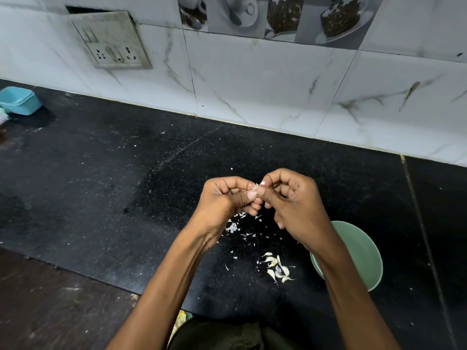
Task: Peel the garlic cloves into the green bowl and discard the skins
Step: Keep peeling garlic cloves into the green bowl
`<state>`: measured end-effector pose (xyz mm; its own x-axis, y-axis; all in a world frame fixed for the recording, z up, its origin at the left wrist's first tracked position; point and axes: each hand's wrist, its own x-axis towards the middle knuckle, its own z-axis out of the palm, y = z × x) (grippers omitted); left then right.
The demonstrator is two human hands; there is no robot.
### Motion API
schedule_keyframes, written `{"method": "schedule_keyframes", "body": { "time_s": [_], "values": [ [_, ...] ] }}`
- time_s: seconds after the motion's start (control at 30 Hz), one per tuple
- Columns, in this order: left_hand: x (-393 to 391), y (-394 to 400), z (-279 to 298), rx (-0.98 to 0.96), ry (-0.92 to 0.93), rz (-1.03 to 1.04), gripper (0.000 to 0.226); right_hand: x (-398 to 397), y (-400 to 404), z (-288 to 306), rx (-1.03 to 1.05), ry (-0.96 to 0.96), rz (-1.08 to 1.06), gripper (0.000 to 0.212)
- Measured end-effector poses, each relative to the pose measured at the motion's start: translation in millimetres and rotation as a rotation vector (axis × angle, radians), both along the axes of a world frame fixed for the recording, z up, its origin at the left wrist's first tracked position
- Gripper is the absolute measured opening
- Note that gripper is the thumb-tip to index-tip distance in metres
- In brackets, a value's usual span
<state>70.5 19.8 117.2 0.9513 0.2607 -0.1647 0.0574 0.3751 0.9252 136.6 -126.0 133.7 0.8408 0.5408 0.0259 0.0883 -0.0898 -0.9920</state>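
Observation:
Above the black counter my left hand [226,198] and my right hand [290,200] meet fingertip to fingertip. Together they pinch a small garlic clove [255,189], mostly hidden by my thumbs, with a bit of pale skin showing. The green bowl [364,251] sits on the counter at the lower right, partly covered by my right forearm; its inside is not visible enough to tell what it holds. Loose garlic skins [235,227] lie scattered under my hands. A small heap of garlic cloves [276,269] lies just left of the bowl.
A tiled wall with a switch plate [111,40] runs along the back of the black counter [126,178]. A light blue plastic tub [20,100] stands at the far left. A dark round bin [214,334] sits below the counter edge, between my forearms.

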Motion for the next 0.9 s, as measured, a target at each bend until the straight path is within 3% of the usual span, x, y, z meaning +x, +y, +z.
{"method": "schedule_keyframes", "body": {
  "time_s": [0.27,0.33,0.57,0.9],
  "values": [
    [-1.5,-2.7,2.8,-0.077,0.073,-0.042,0.013,0.4,-0.8,2.2,-0.056,-0.092,0.108,0.021],
    [-2.1,-5.2,5.7,-0.139,0.097,-0.055,0.007,0.5,-0.9,2.3,-0.045,-0.126,0.125,0.022],
    [-2.5,-16.8,13.5,-0.412,0.182,-0.019,0.016,4.4,-0.5,-4.8,-0.026,-0.248,0.114,0.014],
    [-5.9,-24.8,19.6,-0.491,0.206,0.017,0.021,6.3,0.0,-11.2,-0.002,-0.345,0.098,0.013]
  ]
}}
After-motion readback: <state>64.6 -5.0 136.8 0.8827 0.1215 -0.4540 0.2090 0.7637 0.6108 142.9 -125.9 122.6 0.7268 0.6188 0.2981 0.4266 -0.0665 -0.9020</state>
